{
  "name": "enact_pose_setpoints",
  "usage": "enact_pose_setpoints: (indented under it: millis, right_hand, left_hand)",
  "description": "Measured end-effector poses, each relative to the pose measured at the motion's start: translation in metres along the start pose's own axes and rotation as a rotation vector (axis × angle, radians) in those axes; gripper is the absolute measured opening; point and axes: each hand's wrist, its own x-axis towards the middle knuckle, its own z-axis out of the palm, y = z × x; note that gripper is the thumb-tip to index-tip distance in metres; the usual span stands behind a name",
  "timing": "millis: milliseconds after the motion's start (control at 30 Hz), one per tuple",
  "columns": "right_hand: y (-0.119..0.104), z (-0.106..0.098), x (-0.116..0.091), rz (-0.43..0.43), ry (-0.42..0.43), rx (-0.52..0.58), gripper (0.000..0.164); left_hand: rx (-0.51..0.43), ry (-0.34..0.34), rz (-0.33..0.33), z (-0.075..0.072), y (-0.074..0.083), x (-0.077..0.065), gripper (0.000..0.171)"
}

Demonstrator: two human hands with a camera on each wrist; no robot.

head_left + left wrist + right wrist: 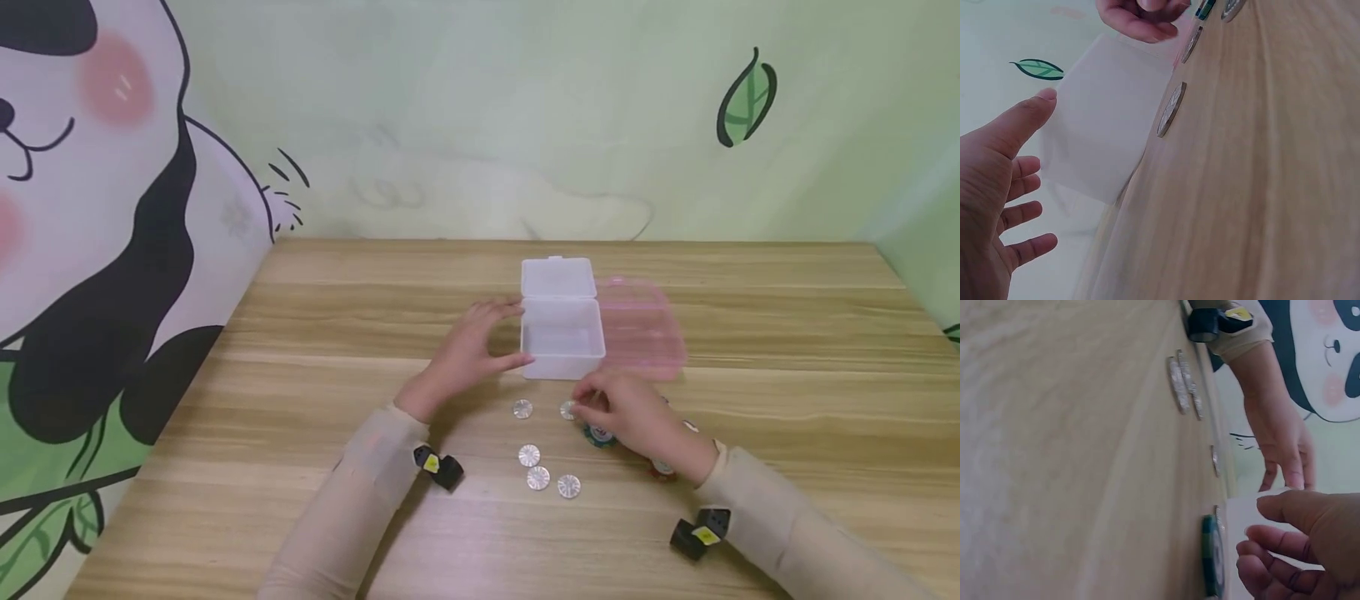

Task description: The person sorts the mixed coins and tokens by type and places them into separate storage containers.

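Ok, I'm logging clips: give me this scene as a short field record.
white box: upright, lid open
silver discs: five visible, flat on the table
green-edged chip: partly hidden by right hand
pink container: right of the box
left hand: at the box's left side, fingers spread
right hand: fingertips near one disc; nothing seen in grasp

Beige fabric-sleeved left forearm (341, 512) slanting forward, bare left hand (463, 352) outstretched, thumb well apart from spread, slightly bent fingers, beige fabric-sleeved right forearm (798, 525) angled inward, bare right hand (636, 415) with fingers loosely curled, thumb tip just apart from the index fingertip
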Motion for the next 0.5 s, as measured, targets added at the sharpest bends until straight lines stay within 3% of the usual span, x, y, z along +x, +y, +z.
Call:
enact_pose_setpoints:
  millis: [500]
  right_hand:
    - [-0.0082, 0.0108, 0.0088, 0.095, -0.025, -0.161, 0.013]
  left_hand:
    - [0.001, -0.008, -0.008, 0.0013, -0.0007, 0.0013, 0.072]
